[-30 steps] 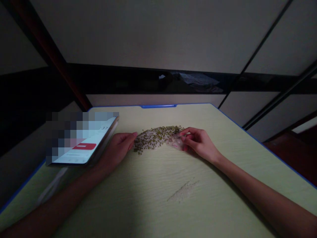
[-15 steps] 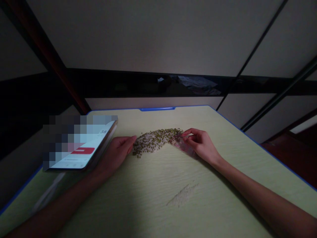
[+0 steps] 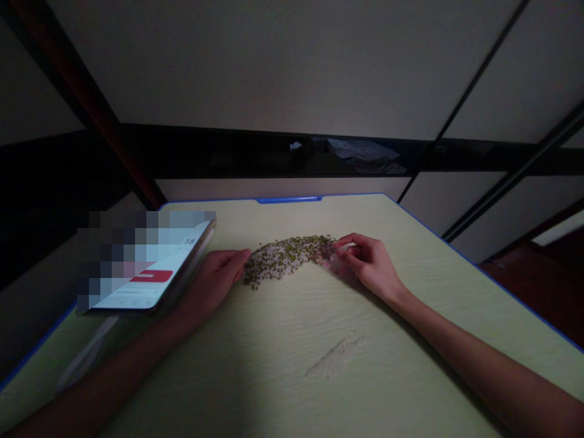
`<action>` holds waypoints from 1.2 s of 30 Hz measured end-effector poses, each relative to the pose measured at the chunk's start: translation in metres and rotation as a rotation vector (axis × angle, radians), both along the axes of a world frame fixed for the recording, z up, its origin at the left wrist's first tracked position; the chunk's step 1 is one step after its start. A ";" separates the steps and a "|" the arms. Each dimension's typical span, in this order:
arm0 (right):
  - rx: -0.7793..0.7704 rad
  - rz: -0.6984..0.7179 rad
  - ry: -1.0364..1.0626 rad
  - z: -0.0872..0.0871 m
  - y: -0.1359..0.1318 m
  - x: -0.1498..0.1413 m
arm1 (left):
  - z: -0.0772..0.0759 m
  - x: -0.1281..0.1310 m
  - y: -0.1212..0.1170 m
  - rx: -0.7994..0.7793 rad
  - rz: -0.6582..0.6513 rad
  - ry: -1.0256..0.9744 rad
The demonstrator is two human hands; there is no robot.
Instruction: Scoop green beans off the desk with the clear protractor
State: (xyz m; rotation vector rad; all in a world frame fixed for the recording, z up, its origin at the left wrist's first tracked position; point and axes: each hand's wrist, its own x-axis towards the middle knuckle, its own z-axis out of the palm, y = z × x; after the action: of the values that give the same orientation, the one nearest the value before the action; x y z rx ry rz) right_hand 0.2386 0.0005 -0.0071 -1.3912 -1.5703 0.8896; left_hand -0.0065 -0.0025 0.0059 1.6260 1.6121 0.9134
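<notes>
A low, curved heap of small green beans and whitish grains (image 3: 280, 255) lies mid-table. At its left end rests my left hand (image 3: 223, 274), its thumb pressed against curled fingers; whatever may be inside the grip is hidden. At the heap's right end, my right hand (image 3: 365, 261) pinches a see-through plastic piece with pinkish print (image 3: 331, 257) between thumb and forefinger. The plastic touches the heap and partly disappears behind the hand; whether it is a bag or a flat sheet I cannot tell.
A tablet (image 3: 150, 274) with a lit screen stands tilted at the left, beside my left forearm. A thin streak of pale grains (image 3: 335, 356) lies nearer me on the pale table (image 3: 274, 389), which has a blue edge. Cabinet panels (image 3: 274, 73) rise behind it.
The plastic in my right hand has shifted and looks more bunched, with less of it stretching toward my wrist. My left hand stays in place.
</notes>
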 end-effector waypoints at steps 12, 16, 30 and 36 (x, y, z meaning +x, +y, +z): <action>0.007 0.027 -0.052 -0.001 0.001 -0.001 | 0.000 0.000 0.000 -0.017 -0.018 -0.008; 0.005 0.054 -0.058 0.001 0.000 -0.002 | 0.001 0.000 -0.001 -0.010 -0.006 -0.004; 0.011 0.045 -0.065 -0.002 0.002 -0.002 | 0.004 0.003 -0.002 -0.003 0.016 0.008; 0.042 0.004 -0.103 -0.002 0.004 -0.003 | 0.000 0.001 0.000 0.000 -0.005 0.004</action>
State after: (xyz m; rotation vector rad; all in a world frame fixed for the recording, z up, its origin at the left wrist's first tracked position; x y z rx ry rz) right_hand 0.2360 0.0046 -0.0093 -1.4245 -1.6604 0.7940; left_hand -0.0056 -0.0022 0.0061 1.6326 1.6099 0.9077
